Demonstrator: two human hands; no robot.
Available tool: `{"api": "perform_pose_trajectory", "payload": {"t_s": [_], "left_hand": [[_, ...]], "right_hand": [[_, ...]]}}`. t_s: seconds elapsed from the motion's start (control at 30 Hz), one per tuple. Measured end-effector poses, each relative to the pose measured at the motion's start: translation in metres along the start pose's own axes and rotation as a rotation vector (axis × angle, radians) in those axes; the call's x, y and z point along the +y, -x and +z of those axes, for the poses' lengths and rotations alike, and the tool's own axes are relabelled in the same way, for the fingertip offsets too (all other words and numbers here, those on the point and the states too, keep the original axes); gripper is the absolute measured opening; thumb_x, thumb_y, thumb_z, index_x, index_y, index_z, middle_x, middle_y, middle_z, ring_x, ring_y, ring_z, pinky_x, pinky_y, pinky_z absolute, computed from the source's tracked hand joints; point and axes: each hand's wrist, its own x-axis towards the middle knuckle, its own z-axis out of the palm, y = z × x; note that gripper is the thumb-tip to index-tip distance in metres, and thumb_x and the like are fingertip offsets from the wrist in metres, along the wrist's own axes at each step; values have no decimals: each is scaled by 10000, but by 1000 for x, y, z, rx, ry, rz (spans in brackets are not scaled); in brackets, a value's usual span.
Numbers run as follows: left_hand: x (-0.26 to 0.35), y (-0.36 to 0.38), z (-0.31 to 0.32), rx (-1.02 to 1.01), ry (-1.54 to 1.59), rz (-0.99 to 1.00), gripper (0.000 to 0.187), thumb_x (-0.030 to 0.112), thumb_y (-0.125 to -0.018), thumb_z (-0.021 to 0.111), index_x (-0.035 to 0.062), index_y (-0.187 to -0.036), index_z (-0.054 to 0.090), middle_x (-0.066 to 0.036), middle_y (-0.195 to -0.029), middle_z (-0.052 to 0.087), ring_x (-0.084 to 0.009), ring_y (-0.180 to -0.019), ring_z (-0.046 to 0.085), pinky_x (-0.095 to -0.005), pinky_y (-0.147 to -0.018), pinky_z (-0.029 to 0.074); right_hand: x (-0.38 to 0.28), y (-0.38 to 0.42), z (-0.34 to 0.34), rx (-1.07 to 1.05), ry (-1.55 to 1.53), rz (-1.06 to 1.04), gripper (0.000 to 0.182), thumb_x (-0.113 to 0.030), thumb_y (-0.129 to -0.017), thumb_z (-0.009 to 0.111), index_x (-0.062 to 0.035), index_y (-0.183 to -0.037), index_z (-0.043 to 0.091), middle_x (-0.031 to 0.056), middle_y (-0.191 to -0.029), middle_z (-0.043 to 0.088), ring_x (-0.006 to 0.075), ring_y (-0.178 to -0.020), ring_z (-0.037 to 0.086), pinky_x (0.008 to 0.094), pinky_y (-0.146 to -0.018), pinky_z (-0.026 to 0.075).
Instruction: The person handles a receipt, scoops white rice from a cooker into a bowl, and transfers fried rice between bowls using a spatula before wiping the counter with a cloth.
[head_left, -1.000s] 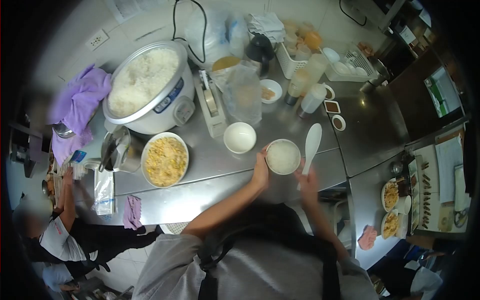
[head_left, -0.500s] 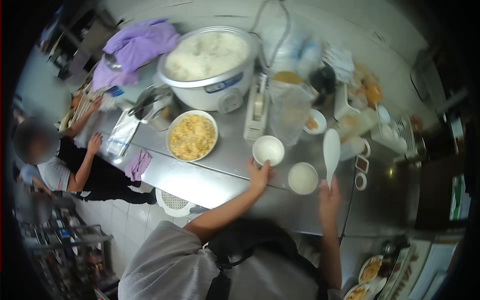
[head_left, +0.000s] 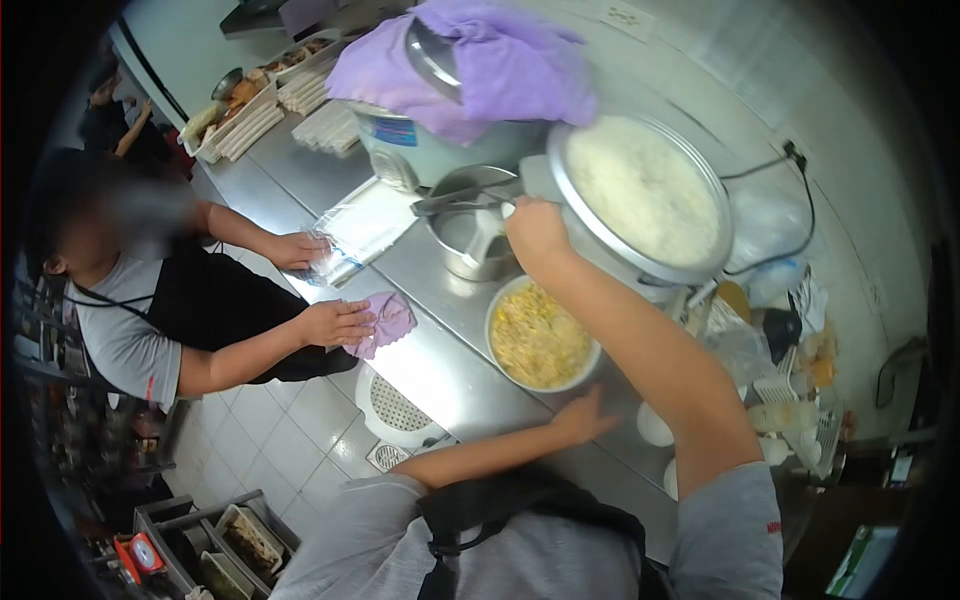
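My right hand (head_left: 537,235) is closed round the handle of a white rice paddle (head_left: 486,242), whose blade points down into a metal pot (head_left: 470,262). Tongs (head_left: 465,196) lie across the pot's rim. Just beside that hand is an uncovered rice cooker (head_left: 645,195) full of white rice. My left hand (head_left: 585,416), slightly blurred, holds nothing; its fingers are stretched out just below a bowl of yellow egg-like mixture (head_left: 541,336). A white bowl (head_left: 655,425) sits to its right, partly hidden by my right arm.
At left a co-worker rests one hand on a purple cloth (head_left: 385,325) and the other on a plastic-wrapped packet (head_left: 350,235). A second cooker (head_left: 450,150) stands behind, draped with a purple towel (head_left: 520,70). Bags and baskets (head_left: 775,385) crowd the right side.
My right hand has swung left with the rice paddle, from upright at the right to down in the metal pot. My left hand has let go of the small white bowl. The view has turned left.
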Motion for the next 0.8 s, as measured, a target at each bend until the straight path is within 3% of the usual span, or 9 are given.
{"api": "perform_pose_trajectory", "payload": {"t_s": [0.07, 0.17, 0.3, 0.4, 0.5, 0.67, 0.7, 0.8], "left_hand": [[17, -8, -16, -113, 30, -27, 841, 451, -836, 637, -10, -1422, 248, -317, -1060, 616, -414, -1021, 617, -479, -892, 482], [17, -19, -8, -115, -29, 184, 785, 366, -865, 611, -1, -1429, 207, -291, -885, 649, -407, -839, 655, -487, -781, 507], [21, -32, 1, -206, 23, 255, 632, 332, -875, 586, -2, -1363, 365, -281, -986, 642, -392, -902, 646, -474, -828, 500], [18, -48, 15, -238, 84, 240, 517, 301, -863, 595, -11, -1262, 493, -262, -1032, 643, -389, -945, 636, -471, -850, 492], [27, -50, 15, -273, 110, 215, 489, 290, -837, 618, -40, -1187, 531, -265, -1048, 639, -394, -967, 632, -473, -862, 490], [28, -56, 32, -255, 130, 274, 474, 263, -851, 601, -85, -1164, 527, -253, -1017, 651, -376, -943, 643, -462, -851, 496], [31, -59, 32, -256, 130, 215, 450, 238, -846, 591, -60, -1178, 527, -229, -945, 660, -346, -845, 654, -441, -785, 513], [40, -69, 32, -263, 182, 108, 454, 163, -830, 563, -13, -1242, 494, -174, -752, 671, -275, -584, 664, -386, -596, 548]], "right_hand": [[-14, -26, 5, -126, 3, -32, 189, -90, -788, 623, -130, -940, 727, 36, -985, 649, 171, -893, 655, 287, -646, 525], [-3, -29, -12, -218, -34, -45, 181, -91, -786, 631, -117, -938, 726, 55, -940, 663, 195, -903, 667, 288, -654, 529], [33, 5, -96, -202, -103, -63, 217, -65, -791, 633, -63, -998, 698, 96, -910, 639, 230, -832, 675, 319, -635, 539], [36, 31, -92, 95, -164, -5, 282, -38, -801, 617, -43, -1081, 654, 100, -918, 606, 233, -782, 667, 339, -626, 540], [30, 51, -64, -42, -166, -90, 317, -31, -832, 589, -32, -1148, 613, 99, -928, 577, 229, -746, 658, 336, -607, 533], [49, 69, -48, 110, -524, -39, 306, -104, -882, 577, -68, -1184, 617, 94, -854, 590, 189, -676, 639, 316, -540, 507], [56, 74, -43, 159, -593, -33, 308, -126, -898, 576, -78, -1199, 615, 89, -829, 587, 173, -645, 629, 308, -520, 498], [85, 86, -96, -210, -1285, 540, 329, -223, -935, 575, -127, -1249, 605, 39, -718, 547, 113, -546, 542, 283, -463, 458]]}}
